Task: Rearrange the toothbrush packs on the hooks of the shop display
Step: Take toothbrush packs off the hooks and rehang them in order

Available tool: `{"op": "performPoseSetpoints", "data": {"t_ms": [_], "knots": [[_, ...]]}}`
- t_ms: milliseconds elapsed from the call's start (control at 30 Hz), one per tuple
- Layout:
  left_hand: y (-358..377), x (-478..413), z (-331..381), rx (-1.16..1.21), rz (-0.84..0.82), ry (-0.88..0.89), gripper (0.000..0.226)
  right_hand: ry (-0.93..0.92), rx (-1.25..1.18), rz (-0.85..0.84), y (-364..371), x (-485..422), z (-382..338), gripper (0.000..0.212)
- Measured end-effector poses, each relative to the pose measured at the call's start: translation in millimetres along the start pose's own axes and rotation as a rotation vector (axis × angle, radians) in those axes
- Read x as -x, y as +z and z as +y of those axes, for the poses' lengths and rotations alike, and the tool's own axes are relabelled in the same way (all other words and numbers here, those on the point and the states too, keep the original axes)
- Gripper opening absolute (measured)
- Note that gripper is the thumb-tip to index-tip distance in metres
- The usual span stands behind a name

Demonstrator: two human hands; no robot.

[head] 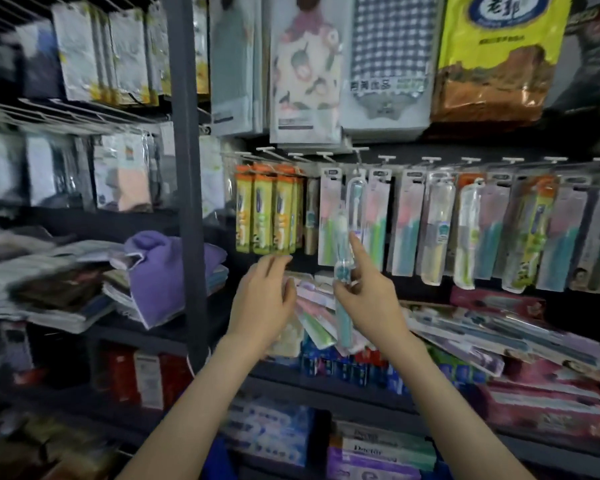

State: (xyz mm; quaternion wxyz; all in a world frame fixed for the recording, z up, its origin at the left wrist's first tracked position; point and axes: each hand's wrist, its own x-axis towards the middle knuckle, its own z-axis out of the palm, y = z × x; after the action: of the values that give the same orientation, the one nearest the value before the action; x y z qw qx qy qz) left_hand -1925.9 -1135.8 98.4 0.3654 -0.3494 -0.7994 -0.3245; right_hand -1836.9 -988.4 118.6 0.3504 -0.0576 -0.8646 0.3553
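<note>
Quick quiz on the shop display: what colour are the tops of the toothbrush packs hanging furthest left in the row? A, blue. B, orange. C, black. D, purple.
B: the leftmost toothbrush packs in the row have orange tops above yellow-green fronts.

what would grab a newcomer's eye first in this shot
Dead centre, the right hand pinches a clear toothbrush pack upright before the hooks, with the open left hand beside it under the orange-and-green packs. Behind runs a crowded row of hanging packs, and a bright yellow bag glares at top right.
</note>
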Motion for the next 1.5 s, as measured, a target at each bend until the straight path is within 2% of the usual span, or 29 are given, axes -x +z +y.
{"op": "performPoseSetpoints", "data": {"t_ms": [133, 333, 600, 933, 1133, 1233, 1367, 1500], "knots": [[-2, -41, -57, -0.086, 0.07, 0.124, 0.04, 0.02, 0.064, 0.071, 51, -48, -23, 0.078], [0, -90, -102, -0.151, 0.208, 0.257, 0.037, 0.047, 0.122, 0.137, 81, -101, -45, 0.077], [9, -124, -125, -0.195, 0.239, 0.242, 0.04, 0.115, 0.248, 0.185, 105, -139, -50, 0.076], [4, -129, -153, -0.434, 0.293, 0.096, 0.046, 0.159, 0.271, 0.263, 130, -150, -48, 0.074], [14, -133, -172, -0.503, 0.265, 0.165, 0.039, 0.231, 0.237, 0.265, 141, -162, -34, 0.072], [17, -134, -178, -0.561, 0.262, 0.194, 0.036, 0.163, 0.243, 0.284, 149, -158, -29, 0.074], [18, -134, -179, -0.532, 0.259, 0.213, 0.037, 0.027, 0.149, 0.462, 156, -147, -25, 0.075], [17, -132, -180, -0.494, 0.283, 0.243, 0.034, 0.064, 0.133, 0.525, 154, -152, -17, 0.074]]}}
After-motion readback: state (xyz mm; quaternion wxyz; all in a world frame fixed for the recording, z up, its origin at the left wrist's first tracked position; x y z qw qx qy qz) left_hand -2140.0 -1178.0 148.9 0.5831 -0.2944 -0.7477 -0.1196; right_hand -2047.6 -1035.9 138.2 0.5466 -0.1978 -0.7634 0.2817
